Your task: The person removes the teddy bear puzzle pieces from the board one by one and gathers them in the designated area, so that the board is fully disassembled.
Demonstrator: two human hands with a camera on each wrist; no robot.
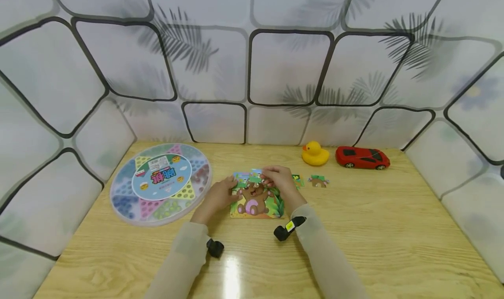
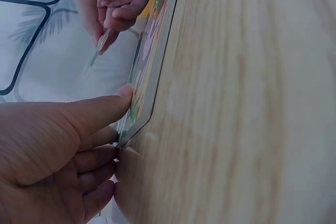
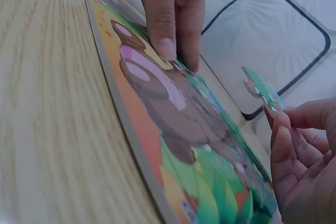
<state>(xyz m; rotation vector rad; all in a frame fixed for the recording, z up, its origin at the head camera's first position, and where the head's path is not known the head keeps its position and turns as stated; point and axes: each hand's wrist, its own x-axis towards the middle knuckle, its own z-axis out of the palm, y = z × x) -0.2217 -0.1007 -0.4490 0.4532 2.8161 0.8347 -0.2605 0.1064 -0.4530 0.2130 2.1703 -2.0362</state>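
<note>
A bear jigsaw puzzle (image 1: 252,212) lies flat on the table in front of me, showing a brown bear among green leaves. My left hand (image 1: 220,195) grips its left edge; in the left wrist view the thumb presses on the picture and the fingers (image 2: 97,158) curl at the board's side. Above the upper part of the picture, my right hand (image 1: 282,182) pinches a puzzle piece (image 3: 262,86) between thumb and fingertips. That piece, green and blue with some brown, is tilted and raised off the board in both wrist views.
Loose puzzle pieces (image 1: 318,181) lie right of the board, one partly behind my right wrist. A round Chinese checkers board (image 1: 161,183) sits at left. A yellow rubber duck (image 1: 315,154) and a red toy car (image 1: 362,158) stand at the back right, near the patterned wall (image 1: 283,124).
</note>
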